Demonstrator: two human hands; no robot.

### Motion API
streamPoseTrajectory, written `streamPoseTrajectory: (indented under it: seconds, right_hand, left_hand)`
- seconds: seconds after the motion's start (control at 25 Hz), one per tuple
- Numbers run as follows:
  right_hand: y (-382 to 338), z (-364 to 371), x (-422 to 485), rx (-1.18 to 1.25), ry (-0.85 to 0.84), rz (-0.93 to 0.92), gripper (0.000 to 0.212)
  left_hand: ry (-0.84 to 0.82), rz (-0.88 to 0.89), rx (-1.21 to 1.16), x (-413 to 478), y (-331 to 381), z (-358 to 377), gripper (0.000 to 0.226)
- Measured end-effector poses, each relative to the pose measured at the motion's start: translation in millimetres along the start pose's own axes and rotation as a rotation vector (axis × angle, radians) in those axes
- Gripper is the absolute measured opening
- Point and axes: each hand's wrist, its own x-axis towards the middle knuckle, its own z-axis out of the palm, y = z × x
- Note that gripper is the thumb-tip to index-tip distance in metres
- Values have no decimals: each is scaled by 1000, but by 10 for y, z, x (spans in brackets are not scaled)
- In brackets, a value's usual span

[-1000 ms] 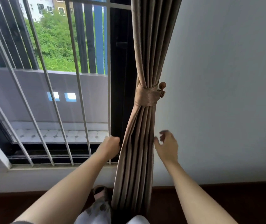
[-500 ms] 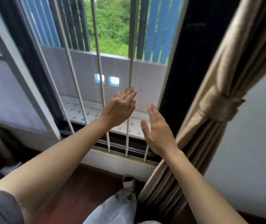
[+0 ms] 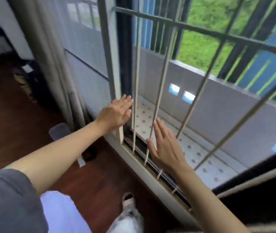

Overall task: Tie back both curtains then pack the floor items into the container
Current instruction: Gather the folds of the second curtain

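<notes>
Two hands, both empty. Left hand (image 3: pixel 115 113): flat, fingers straight and together, in front of the white window frame (image 3: pixel 110 56); whether it touches cannot be told. Right hand (image 3: pixel 165 148): flat too, fingers slightly spread, before the white vertical window bars (image 3: pixel 136 73); holds nothing.

Change: a second ago both hands were at the brown pleated curtain on the right, already bound with its tie-back. Since then the view has swung left and the hands have travelled across the window. Only an edge of that brown pleated curtain (image 3: pixel 244 184) shows now, bottom right. Judgement: first curtain done, person heading for the second.

Second: grey-beige curtain (image 3: pixel 63 78) hangs loose and straight at the left of the window, no tie visible. Left hand is near it, not touching.

Container: translucent lavender plastic container (image 3: pixel 59 132) stands on the dark wooden floor (image 3: pixel 16 123), just beside the foot of the grey-beige curtain. Contents blurred; cannot tell. Near it lie a small dark round item (image 3: pixel 90 153) and a small white item (image 3: pixel 81 161), both outside the container. Dark clutter (image 3: pixel 24 76) further left, too blurred to name. Packing not begun, by my reading.
</notes>
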Motion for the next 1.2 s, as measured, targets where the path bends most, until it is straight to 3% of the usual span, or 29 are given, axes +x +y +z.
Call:
streamPoseTrajectory:
  seconds: [0.2,0.44,0.64,0.84,1.2]
  right_hand:
    - [-687,155,1112,7,-11,-231,76]
    - [-1936,951,2568,29,-66,-425,75]
    - [-2861,1619,3314,64,-124,-426,76]
    - [-3547,2136,3966,126,-210,-466,70]
    - [-4511,3258,5563,190,-202,-313,74]
  left_hand:
    - [92,-155,112,3,-1013,-590,49]
    - [59,-337,165,-324,-2710,-1082,55]
    - [67,-502,143,-720,-3955,-1419,52]
    - [77,-737,35,-864,-4747,-1540,51]
    - [131,-741,-90,-372,-6671,-1483,48]
